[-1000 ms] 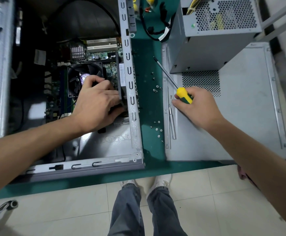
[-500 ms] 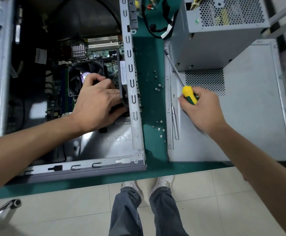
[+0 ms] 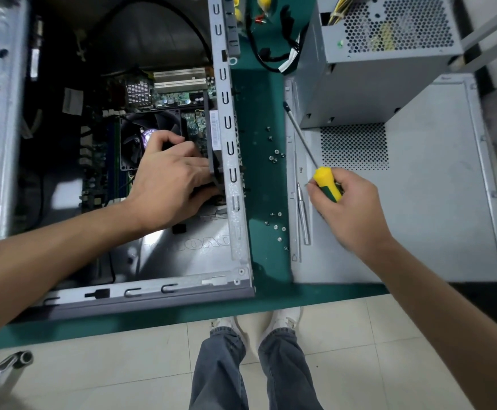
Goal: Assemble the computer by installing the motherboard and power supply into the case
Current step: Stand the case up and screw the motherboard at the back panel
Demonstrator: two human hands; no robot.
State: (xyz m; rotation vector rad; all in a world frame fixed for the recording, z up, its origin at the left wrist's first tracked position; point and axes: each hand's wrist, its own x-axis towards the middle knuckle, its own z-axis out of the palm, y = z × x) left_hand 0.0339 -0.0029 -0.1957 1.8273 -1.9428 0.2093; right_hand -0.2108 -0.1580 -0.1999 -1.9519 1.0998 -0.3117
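Two hands are busy over the green worktop (image 3: 263, 179): the left hand (image 3: 170, 187) reaches into the open case (image 3: 232, 161), its fingers curled onto a dark part by the case wall, beside the motherboard (image 3: 179, 96) lying inside with its fan (image 3: 140, 137). The right hand (image 3: 350, 208) is clamped round the yellow-green handle of a screwdriver (image 3: 325, 184), shaft pointing away over the removed side panel (image 3: 436, 187). The power supply (image 3: 368, 63) stands outside the case on that panel, loose screws (image 3: 275, 156) scattered between case and panel.
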